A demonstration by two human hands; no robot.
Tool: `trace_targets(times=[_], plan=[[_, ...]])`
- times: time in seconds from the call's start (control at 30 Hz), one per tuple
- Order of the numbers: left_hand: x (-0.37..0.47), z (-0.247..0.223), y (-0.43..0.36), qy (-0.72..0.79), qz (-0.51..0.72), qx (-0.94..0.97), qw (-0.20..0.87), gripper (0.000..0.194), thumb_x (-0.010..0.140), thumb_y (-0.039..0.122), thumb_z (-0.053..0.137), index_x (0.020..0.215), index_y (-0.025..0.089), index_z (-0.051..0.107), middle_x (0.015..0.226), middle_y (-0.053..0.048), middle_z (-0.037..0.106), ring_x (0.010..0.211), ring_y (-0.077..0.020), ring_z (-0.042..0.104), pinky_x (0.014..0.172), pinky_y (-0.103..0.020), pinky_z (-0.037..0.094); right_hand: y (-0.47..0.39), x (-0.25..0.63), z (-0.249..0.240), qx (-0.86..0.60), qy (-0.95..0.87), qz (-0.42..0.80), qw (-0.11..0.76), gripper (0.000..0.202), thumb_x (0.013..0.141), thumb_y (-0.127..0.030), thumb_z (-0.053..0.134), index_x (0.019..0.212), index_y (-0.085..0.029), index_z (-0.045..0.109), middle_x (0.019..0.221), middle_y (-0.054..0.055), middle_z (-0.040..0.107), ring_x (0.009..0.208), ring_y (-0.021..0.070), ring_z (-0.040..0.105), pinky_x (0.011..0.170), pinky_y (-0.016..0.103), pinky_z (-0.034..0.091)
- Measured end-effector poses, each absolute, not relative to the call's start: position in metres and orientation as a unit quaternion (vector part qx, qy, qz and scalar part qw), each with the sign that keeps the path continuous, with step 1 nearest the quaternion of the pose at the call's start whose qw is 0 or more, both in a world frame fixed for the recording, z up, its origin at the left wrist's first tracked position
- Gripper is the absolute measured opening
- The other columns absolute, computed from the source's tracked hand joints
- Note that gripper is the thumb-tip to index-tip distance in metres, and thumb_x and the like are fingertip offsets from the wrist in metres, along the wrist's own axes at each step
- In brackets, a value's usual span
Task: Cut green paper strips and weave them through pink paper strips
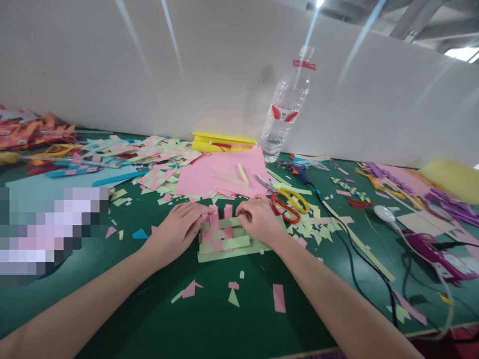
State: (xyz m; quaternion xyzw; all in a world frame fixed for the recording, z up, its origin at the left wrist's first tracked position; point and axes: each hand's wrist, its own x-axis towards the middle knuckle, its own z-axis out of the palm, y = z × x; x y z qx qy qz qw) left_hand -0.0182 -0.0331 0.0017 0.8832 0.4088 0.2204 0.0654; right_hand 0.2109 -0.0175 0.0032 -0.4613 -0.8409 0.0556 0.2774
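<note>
A woven mat of pale green and pink paper strips (230,243) lies on the green table, its lowest green strip nearest me. My left hand (180,227) rests at the mat's upper left, with thumb and fingertips together on a pink strip's end. At the upper right of the mat is my right hand (260,219), its fingers curled in at the green strips; what lies between its fingertips is too small to make out. Between the two hands, short pink ends stick up past the top green strip.
Scissors with red and yellow handles (290,202) lie behind my right hand, near a blue glue gun (299,172). Pink paper (220,172), a yellow holder (224,142) and a plastic bottle (282,117) stand further back. Black cable (350,242) and a purple device (439,254) are right.
</note>
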Motion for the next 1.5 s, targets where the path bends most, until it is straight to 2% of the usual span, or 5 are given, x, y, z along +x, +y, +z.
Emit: trace_targets(times=[0.2,0.37,0.63,0.97,1.5], plan=[[-0.027,0.001,-0.028,0.419,0.195,0.886,0.032,0.031,0.095,0.033,0.030,0.118,0.023,0.049,0.115,-0.007,0.060,0.110,-0.0238,0.051,0.094,-0.042,0.038,-0.021,0.212,0.006,-0.446,-0.849,0.013,0.284,0.012,0.072,-0.012,0.048,0.063,-0.019,0.053,0.066,0.000,0.062,0.067,0.0146,0.052,0.081,0.034,0.030],[-0.044,0.004,-0.020,0.403,0.176,0.898,-0.003,0.032,0.094,0.041,0.034,0.102,0.023,0.059,0.100,-0.005,0.066,0.099,-0.0232,0.057,0.095,-0.044,0.034,-0.027,0.212,0.010,-0.393,-0.861,-0.030,0.323,0.015,0.081,-0.019,0.046,0.071,-0.019,0.057,0.063,0.000,0.058,0.064,0.0143,0.050,0.076,0.032,0.033],[-0.047,0.009,-0.016,0.367,0.152,0.917,0.034,0.035,0.093,0.045,0.034,0.094,0.026,0.063,0.094,-0.002,0.068,0.094,-0.0199,0.058,0.097,-0.040,0.031,-0.031,0.210,0.014,-0.346,-0.888,-0.062,0.297,0.019,0.084,-0.032,0.050,0.076,-0.021,0.062,0.072,0.003,0.064,0.073,0.0180,0.054,0.077,0.035,0.034],[-0.056,0.010,-0.011,0.313,0.108,0.942,0.054,0.036,0.087,0.054,0.043,0.099,0.028,0.065,0.101,0.000,0.069,0.099,-0.0216,0.055,0.100,-0.040,0.027,-0.023,0.220,0.013,-0.339,-0.919,0.040,0.196,0.060,0.067,-0.069,0.057,0.095,-0.017,0.065,0.079,0.004,0.068,0.073,0.0178,0.057,0.082,0.035,0.032],[-0.048,0.012,-0.017,0.305,0.132,0.942,0.047,0.034,0.087,0.051,0.046,0.098,0.025,0.065,0.097,-0.001,0.069,0.091,-0.0191,0.058,0.092,-0.035,0.031,-0.018,0.226,0.011,-0.332,-0.927,0.060,0.163,0.065,0.070,-0.069,0.054,0.099,-0.013,0.067,0.068,0.004,0.067,0.066,0.0171,0.056,0.082,0.036,0.030]])
